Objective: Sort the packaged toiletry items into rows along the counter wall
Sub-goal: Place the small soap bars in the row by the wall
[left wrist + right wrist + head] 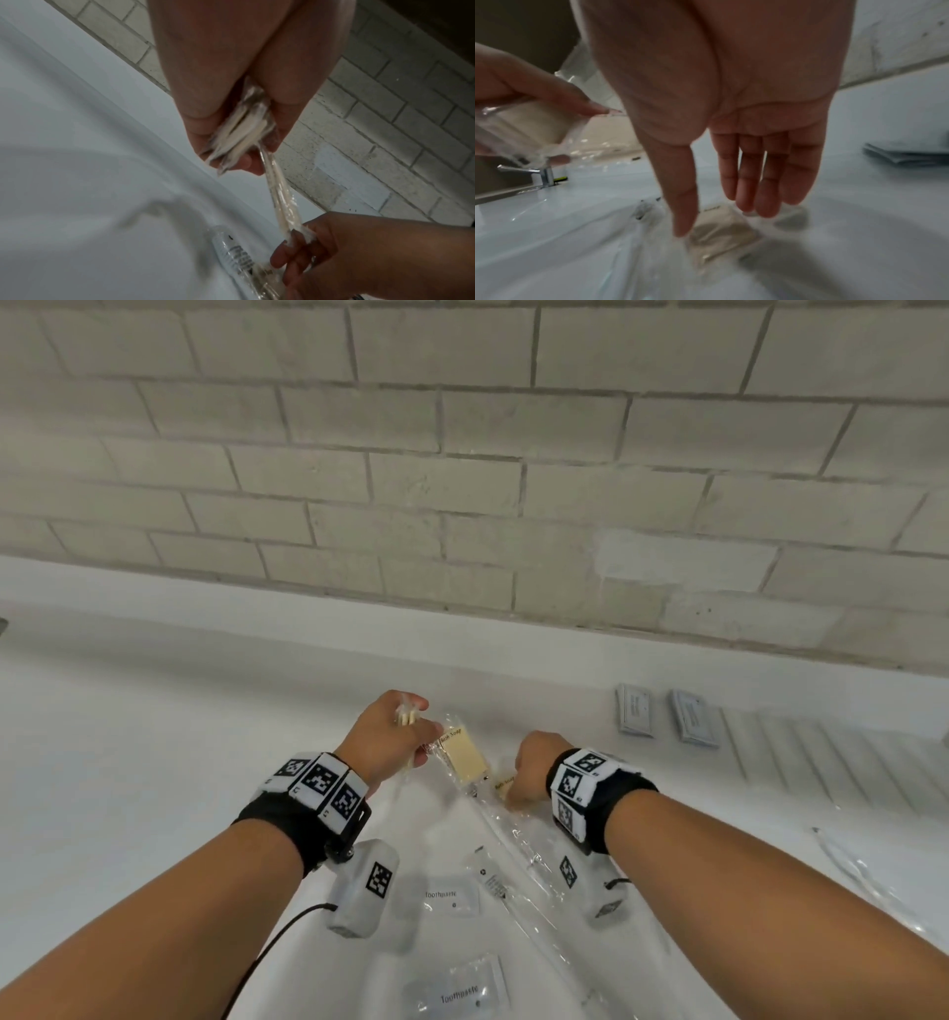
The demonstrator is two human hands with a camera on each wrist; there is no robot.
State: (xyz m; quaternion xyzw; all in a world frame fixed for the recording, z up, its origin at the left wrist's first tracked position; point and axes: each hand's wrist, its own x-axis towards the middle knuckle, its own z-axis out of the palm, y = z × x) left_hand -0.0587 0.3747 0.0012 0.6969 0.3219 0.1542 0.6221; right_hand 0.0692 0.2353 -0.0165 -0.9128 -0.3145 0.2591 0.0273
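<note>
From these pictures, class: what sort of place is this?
Probably a bathroom vanity, perhaps a hotel's: a white counter under a tiled wall, a tap, and wrapped bath soap and toothpaste sachets.

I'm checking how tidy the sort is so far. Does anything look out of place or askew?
Yes. Two grey packets lie in a row by the wall, but toothpaste packets, a clear-wrapped tube and long wrappers lie scattered at odd angles nearer the person. The left hand holds several soaps.
</note>
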